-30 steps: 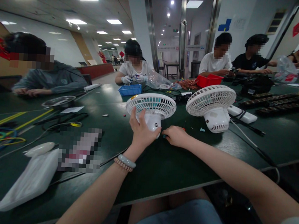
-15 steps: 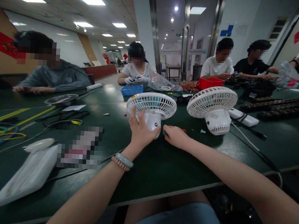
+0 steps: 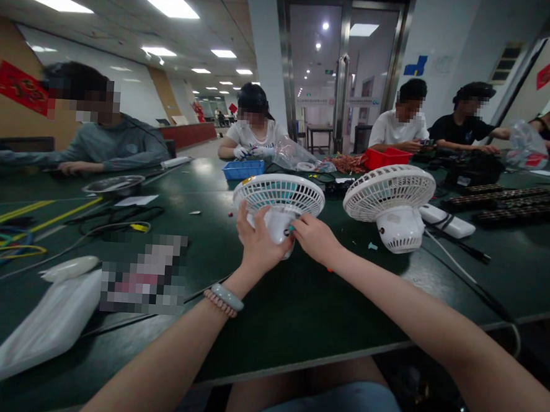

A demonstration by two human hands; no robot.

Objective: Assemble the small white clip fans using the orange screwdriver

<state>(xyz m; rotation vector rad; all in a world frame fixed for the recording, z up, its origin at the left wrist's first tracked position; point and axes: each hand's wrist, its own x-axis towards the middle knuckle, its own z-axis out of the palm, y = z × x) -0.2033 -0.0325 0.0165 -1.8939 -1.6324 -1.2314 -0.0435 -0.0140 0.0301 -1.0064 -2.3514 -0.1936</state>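
Observation:
A white fan lies on the green table with its grille upward and its rounded motor housing below. My left hand grips the fan, fingers on the grille's edge and housing, thumb along the housing's lower side. Between the right fingertips I see a small teal piece; its kind is too small to tell. My right hand is closed in a pinch and holds that piece against the hole in the fan's housing. To the right, a second white fan lies the same way up, apart from both hands.
Behind the fans are a blue bin, a red bin and a clear plastic bag. Cables and a white wrapped package lie left. A white power bank-like block sits right. Several people work around the table.
My right hand has moved up and left, bringing the teal piece to the fan's housing. My left hand keeps its grip. The person at far left has stretched out an arm.

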